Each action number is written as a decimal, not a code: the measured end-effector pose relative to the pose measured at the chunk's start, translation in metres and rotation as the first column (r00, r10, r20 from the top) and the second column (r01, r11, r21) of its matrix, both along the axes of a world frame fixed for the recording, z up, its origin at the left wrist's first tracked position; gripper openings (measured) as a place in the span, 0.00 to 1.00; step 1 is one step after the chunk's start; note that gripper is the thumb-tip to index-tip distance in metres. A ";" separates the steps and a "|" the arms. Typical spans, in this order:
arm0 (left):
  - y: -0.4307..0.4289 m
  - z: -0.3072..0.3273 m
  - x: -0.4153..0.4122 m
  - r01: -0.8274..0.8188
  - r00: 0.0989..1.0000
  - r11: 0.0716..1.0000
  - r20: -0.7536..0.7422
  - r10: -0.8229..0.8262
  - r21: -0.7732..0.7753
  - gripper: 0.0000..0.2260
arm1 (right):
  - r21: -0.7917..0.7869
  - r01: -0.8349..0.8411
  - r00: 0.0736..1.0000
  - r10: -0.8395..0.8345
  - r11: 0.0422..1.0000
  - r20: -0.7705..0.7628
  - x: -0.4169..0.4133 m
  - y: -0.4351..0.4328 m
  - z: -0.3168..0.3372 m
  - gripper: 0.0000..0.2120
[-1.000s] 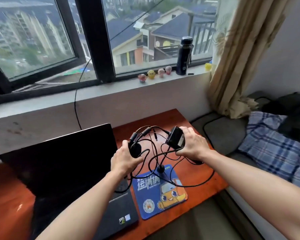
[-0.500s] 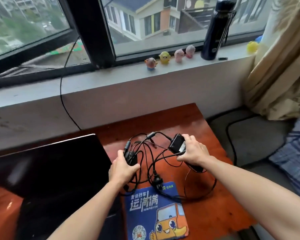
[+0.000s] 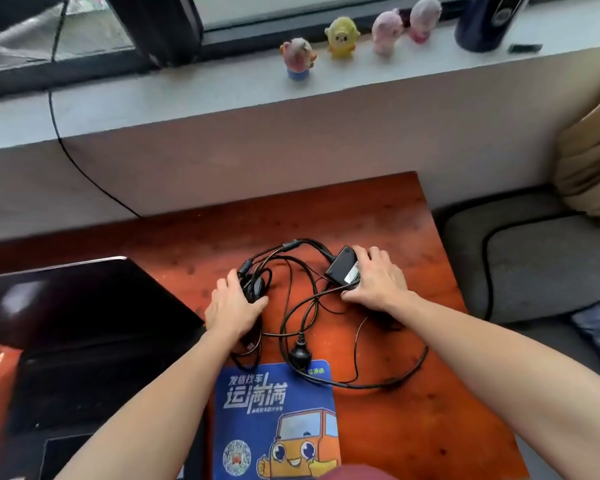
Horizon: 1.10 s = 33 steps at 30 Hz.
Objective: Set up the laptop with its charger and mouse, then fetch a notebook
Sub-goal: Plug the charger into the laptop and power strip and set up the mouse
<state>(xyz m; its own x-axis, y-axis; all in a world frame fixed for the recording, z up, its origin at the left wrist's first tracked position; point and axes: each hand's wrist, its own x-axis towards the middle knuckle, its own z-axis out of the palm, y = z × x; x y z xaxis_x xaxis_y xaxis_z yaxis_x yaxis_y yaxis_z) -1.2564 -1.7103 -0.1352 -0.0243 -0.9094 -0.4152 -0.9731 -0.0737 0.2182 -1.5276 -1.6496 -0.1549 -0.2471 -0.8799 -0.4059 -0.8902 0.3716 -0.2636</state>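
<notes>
An open black laptop [image 3: 77,327] stands at the left of the wooden table [image 3: 378,209]. My left hand [image 3: 231,303] grips a black mouse [image 3: 255,289] down on the table beside the laptop. My right hand [image 3: 378,282] holds the black charger brick [image 3: 342,270], which rests on the table. Tangled black cables [image 3: 302,306] lie between the hands, and the charger plug [image 3: 300,355] sits at the top edge of a blue mouse pad [image 3: 278,420]. No notebook is in view.
Several small toy figures [image 3: 342,36] and a dark bottle [image 3: 485,19] stand on the windowsill. A grey cushion [image 3: 548,265] and a beige curtain [image 3: 593,161] lie right of the table. A thin black cable [image 3: 70,157] hangs down the wall.
Both hands have come down from the air to the table with the mouse and charger brick. The view has tilted downward and closer.
</notes>
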 end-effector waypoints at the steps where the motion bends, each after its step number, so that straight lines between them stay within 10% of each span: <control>1: -0.002 0.000 0.001 0.016 1.000 1.000 0.011 -0.016 -0.014 0.41 | 0.030 -0.011 1.000 0.011 0.999 0.022 -0.003 -0.001 0.001 0.53; 7: -0.013 0.018 0.017 0.066 0.995 0.974 -0.061 -0.081 -0.218 0.36 | 0.115 -0.006 0.980 -0.017 0.993 0.198 -0.018 -0.006 0.031 0.57; 14: 0.020 0.037 0.038 -0.154 0.896 0.908 -0.443 -0.038 -0.389 0.14 | -0.366 0.083 0.978 -0.005 0.927 0.208 0.040 0.003 0.078 0.19; 18: 0.054 0.041 0.054 -0.151 0.870 0.918 -0.490 -0.053 -0.367 0.10 | -0.264 -0.194 0.939 0.256 0.945 0.229 0.105 0.016 0.068 0.09; 33: 0.154 0.029 0.172 -0.165 0.932 0.986 -0.333 0.144 -0.036 0.04 | 0.072 0.221 0.953 -0.231 0.973 0.197 0.212 -0.064 -0.001 0.45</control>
<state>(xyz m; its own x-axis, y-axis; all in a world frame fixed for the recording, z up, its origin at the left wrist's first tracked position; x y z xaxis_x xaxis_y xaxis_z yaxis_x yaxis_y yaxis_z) -1.0846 -1.5567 -0.1059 -0.0068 -0.9367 -0.3502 -0.8241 -0.1931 0.5326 -1.3156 -1.7136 -0.1560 -0.3455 -0.7887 -0.5086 -0.7110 0.5737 -0.4066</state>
